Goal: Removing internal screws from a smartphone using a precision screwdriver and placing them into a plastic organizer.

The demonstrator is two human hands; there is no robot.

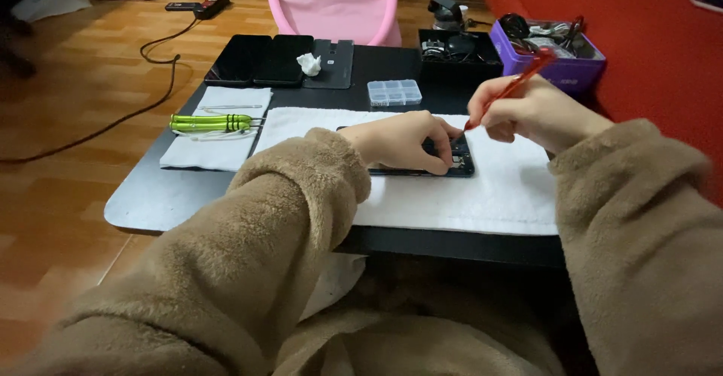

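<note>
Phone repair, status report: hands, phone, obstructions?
Left hand pins phone on towel. Right hand grips red tool, tip at phone. Nothing obstructing.

On the dark surface (151,195): green-handled tools (211,123) lying on a white cloth (215,150), a clear compartment box (394,92), two dark phones (260,60), a crumpled white wad (309,63). Purple bin (561,71) of cables at far right. Pink chair (335,3) behind.

My left hand (399,141) lies palm down, fingers curled and pressing downward, knuckles raised, the forearm running in from the near left in a thick tan fleece sleeve. My right hand (527,112) is lifted a little, just to the right of the left, fingers pinched closed in a pen grip, its sleeved forearm coming from the near right.
</note>
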